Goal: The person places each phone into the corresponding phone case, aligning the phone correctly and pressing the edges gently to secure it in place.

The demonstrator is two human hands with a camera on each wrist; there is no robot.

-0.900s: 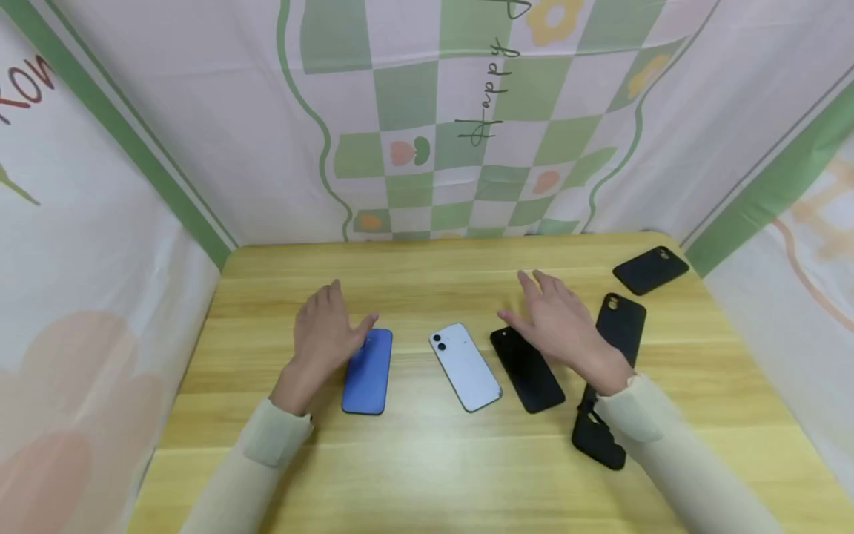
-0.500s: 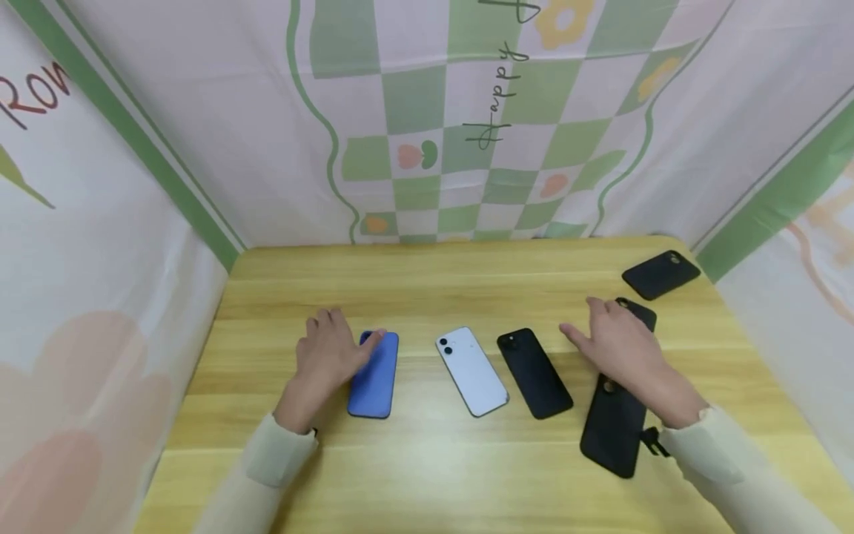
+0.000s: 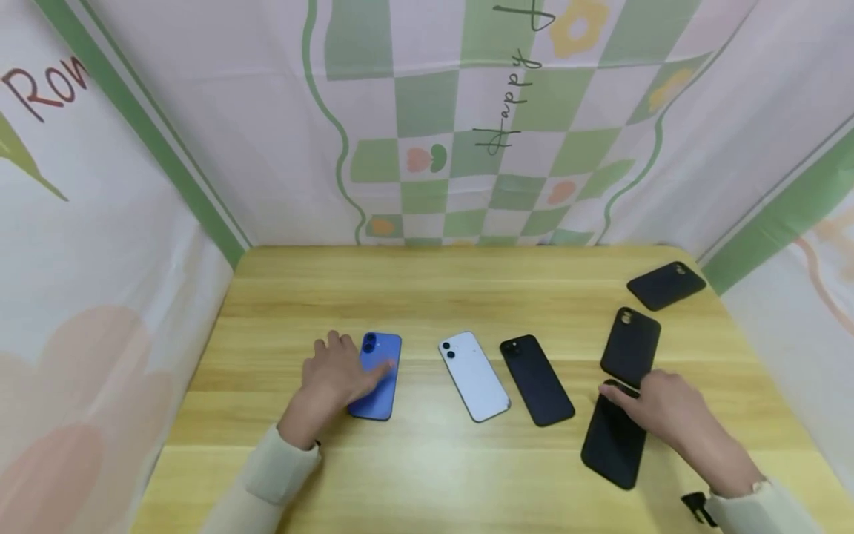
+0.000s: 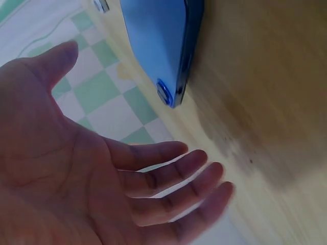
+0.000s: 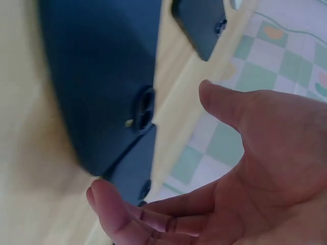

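Note:
My left hand [image 3: 332, 377] hovers at the left side of a blue phone [image 3: 389, 350], its thumb overlapping the phone's back. In the left wrist view the fingers are loosely spread, and a gap separates them from the blue phone [image 4: 158, 38]. Over the upper right part of the nearest black phone case [image 3: 608, 449] is my right hand [image 3: 677, 415]. Seen from the right wrist, thumb and fingers are apart, with a fingertip close to the end of that case [image 5: 102, 76]. Another black phone case [image 3: 630, 347] lies just beyond, at the nearest case's top end.
A white phone [image 3: 475, 378] and a black phone [image 3: 539, 382] lie side by side mid-table, between the hands. At the far right corner lies a third black case [image 3: 667, 285]. Patterned cloth [image 3: 427, 96] stands behind the wooden table [image 3: 414, 482].
The right hand has moved right and toward the body, from above the black phone to the nearest case. The left hand has lowered slightly, uncovering the blue phone's camera. The view has shifted a little.

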